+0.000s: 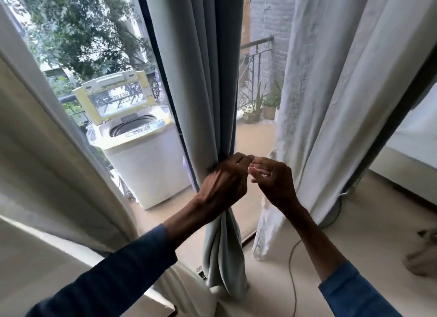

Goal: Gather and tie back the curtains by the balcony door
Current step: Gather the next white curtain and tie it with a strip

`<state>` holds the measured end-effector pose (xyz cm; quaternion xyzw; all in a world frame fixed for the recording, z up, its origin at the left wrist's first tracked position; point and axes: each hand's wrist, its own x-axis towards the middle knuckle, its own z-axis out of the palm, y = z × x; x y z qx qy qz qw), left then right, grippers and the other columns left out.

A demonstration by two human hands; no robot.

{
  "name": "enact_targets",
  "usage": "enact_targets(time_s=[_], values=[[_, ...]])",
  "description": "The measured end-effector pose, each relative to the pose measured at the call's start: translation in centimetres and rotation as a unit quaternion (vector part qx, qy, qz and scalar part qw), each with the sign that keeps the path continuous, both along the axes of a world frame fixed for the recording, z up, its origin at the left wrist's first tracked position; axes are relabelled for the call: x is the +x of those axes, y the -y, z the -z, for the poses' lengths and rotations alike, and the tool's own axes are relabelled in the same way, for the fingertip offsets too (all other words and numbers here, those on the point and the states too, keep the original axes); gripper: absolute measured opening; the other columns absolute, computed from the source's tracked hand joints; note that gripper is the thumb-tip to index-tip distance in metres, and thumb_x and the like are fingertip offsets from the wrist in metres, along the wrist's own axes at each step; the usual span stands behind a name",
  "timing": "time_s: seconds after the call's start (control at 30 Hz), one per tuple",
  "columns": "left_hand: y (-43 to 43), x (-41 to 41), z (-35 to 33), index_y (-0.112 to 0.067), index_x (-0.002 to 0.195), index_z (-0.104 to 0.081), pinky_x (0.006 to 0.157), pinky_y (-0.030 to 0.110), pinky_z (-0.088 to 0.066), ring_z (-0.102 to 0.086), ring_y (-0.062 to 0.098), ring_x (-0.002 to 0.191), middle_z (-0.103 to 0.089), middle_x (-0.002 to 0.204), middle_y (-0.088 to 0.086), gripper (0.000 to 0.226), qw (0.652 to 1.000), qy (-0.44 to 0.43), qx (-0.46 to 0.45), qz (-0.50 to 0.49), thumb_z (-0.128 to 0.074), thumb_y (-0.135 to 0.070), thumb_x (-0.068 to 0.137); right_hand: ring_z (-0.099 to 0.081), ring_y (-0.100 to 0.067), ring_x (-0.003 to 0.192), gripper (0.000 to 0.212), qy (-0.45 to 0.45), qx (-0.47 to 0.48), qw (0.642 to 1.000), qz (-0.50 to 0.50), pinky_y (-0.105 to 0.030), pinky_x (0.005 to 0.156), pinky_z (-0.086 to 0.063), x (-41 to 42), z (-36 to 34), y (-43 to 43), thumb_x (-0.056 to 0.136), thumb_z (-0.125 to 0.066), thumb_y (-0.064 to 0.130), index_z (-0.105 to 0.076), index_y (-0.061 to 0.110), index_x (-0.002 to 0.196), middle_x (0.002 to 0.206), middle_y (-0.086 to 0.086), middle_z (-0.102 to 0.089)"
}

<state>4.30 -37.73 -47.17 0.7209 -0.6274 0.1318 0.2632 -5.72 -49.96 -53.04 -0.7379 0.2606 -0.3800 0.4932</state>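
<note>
The grey-blue curtain (201, 80) hangs by the balcony door with its long axis vertical, gathered to a narrow waist, its lower end reaching the floor. The left hand (222, 182) grips this waist with curled fingers. The right hand (272, 179), just beside it, curls its fingertips toward the left ones (whether they pinch something, I cannot tell).

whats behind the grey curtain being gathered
Beside the grey curtain: a washing machine, railing and potted plants on the balcony. Whatever is directly behind its folds is covered.
</note>
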Motion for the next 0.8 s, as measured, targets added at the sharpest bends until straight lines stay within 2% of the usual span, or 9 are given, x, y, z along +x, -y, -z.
enact_targets(time_s=[0.1,0.23,0.47,0.53,0.6,0.67,0.8], values=[[4.1,-0.9,-2.2,-0.001,0.125,-0.064,0.087,0.037,-0.057,-0.069,0.031,0.100,-0.069,0.116,0.016,0.039,0.997,-0.056,-0.049,0.020,-0.048,-0.001,0.089,-0.075,-0.002,0.081,0.024,-0.003,-0.031,0.999,0.029,-0.031,0.067,-0.064,-1.9,-2.7,1.9,0.090,-0.070,0.002,-0.075,0.009,0.112,0.092,0.007,-0.077],[9.0,-1.5,-5.7,-0.007,0.122,-0.063,0.083,0.037,-0.056,-0.068,0.023,0.096,-0.070,0.112,0.008,0.031,0.986,-0.094,-0.134,0.013,-0.052,-0.010,0.093,-0.076,-0.004,0.083,0.022,0.014,-0.079,0.994,0.073,-0.034,0.068,-0.064,-4.5,-7.1,5.3,0.092,-0.067,0.003,-0.076,0.010,0.111,0.093,0.007,-0.079],[15.0,-1.7,-13.1,-0.013,0.129,-0.054,0.082,0.037,-0.057,-0.063,0.015,0.098,-0.063,0.118,0.001,0.042,0.964,-0.120,-0.237,0.019,-0.064,-0.018,0.089,-0.075,-0.002,0.084,0.019,0.066,-0.186,0.970,0.146,-0.037,0.074,-0.064,-6.3,-16.9,12.0,0.093,-0.068,0.013,-0.075,0.015,0.110,0.090,0.012,-0.078],[16.6,-1.9,-16.4,-0.014,0.129,-0.052,0.082,0.034,-0.057,-0.063,0.012,0.096,-0.062,0.119,0.000,0.045,0.953,-0.121,-0.278,0.019,-0.067,-0.020,0.088,-0.073,0.002,0.084,0.016,0.092,-0.222,0.956,0.171,-0.030,0.078,-0.062,-6.5,-20.5,13.8,0.091,-0.072,0.021,-0.076,0.020,0.107,0.088,0.015,-0.077],[18.6,-1.9,-20.3,-0.014,0.133,-0.049,0.084,0.030,-0.056,-0.062,0.011,0.100,-0.059,0.124,0.000,0.051,0.944,-0.117,-0.309,0.012,-0.069,-0.023,0.087,-0.071,0.007,0.082,0.016,0.120,-0.261,0.937,0.200,-0.013,0.074,-0.056,-6.8,-24.6,15.5,0.088,-0.076,0.027,-0.076,0.022,0.104,0.087,0.016,-0.076],[20.4,-1.6,-24.0,-0.013,0.138,-0.045,0.089,0.026,-0.053,-0.060,0.013,0.108,-0.056,0.129,0.002,0.059,0.937,-0.102,-0.333,-0.001,-0.071,-0.027,0.087,-0.069,0.007,0.084,0.024,0.152,-0.302,0.916,0.217,-0.004,0.068,-0.049,-6.8,-28.7,16.8,0.085,-0.080,0.031,-0.075,0.021,0.107,0.090,0.016,-0.075],[23.4,-1.0,-31.7,-0.012,0.144,-0.035,0.096,0.022,-0.038,-0.049,0.018,0.124,-0.046,0.137,0.003,0.074,0.922,-0.058,-0.380,-0.037,-0.072,-0.034,0.084,-0.066,0.000,0.098,0.050,0.203,-0.368,0.884,0.204,-0.015,0.065,-0.057,-6.1,-36.7,19.3,0.080,-0.083,0.044,-0.066,0.020,0.121,0.110,0.014,-0.068]])
